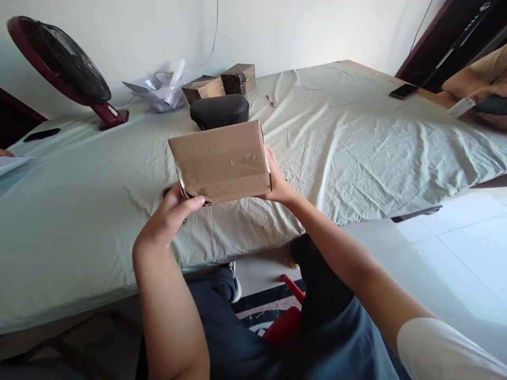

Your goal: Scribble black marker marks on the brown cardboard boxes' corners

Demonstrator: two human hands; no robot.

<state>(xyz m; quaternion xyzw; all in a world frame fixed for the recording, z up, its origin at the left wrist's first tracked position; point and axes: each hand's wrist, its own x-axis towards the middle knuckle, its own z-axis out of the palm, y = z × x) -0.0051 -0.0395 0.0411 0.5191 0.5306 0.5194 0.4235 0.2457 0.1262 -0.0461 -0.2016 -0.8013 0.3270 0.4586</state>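
Observation:
A brown cardboard box [225, 161], taped and a little torn at its lower left corner, is held up over the near part of the cloth-covered table. My left hand [174, 211] grips that lower left corner, its thumb lying on the near face. At the box's right side is my right hand [277, 179], wrapped round the end and underside, with most of its fingers hidden behind the cardboard. Just beyond the box sits a black zip case [219, 110]. A small dark thing peeks out beside my left hand, too covered to name.
Behind the case stand two patterned boxes [238, 79] and a plastic bag [162, 92] with papers. A red fan [109, 113] is at the left. A pen [271, 100] and a phone [404, 92] lie on the pale tablecloth [356, 142]. Another person's hand [471, 87] shows at far right.

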